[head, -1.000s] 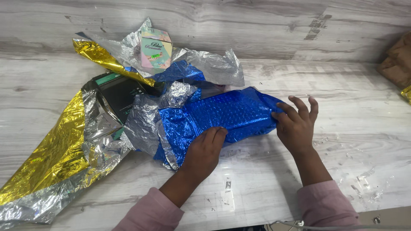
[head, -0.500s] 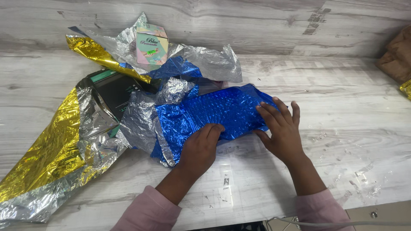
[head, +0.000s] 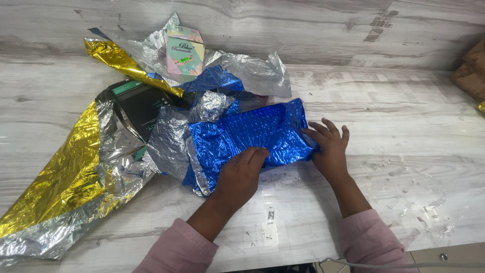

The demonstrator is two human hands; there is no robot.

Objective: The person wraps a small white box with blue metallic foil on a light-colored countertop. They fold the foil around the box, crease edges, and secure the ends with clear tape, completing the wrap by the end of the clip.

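A shiny blue foil sheet lies crumpled over a hidden object in the middle of the pale wood-grain table. My left hand presses flat on its near edge, fingers together. At the foil's right end my right hand rests with fingers spread, its fingertips on the folded foil edge. Neither hand lifts anything.
A gold and silver foil sheet spreads across the left. A dark box lies partly under it. A small pastel box sits on silver foil at the back. A brown bag is at the right edge.
My right hand has slid left along the blue foil, pushing its right end inward. My left hand has stayed pressed on the near edge.
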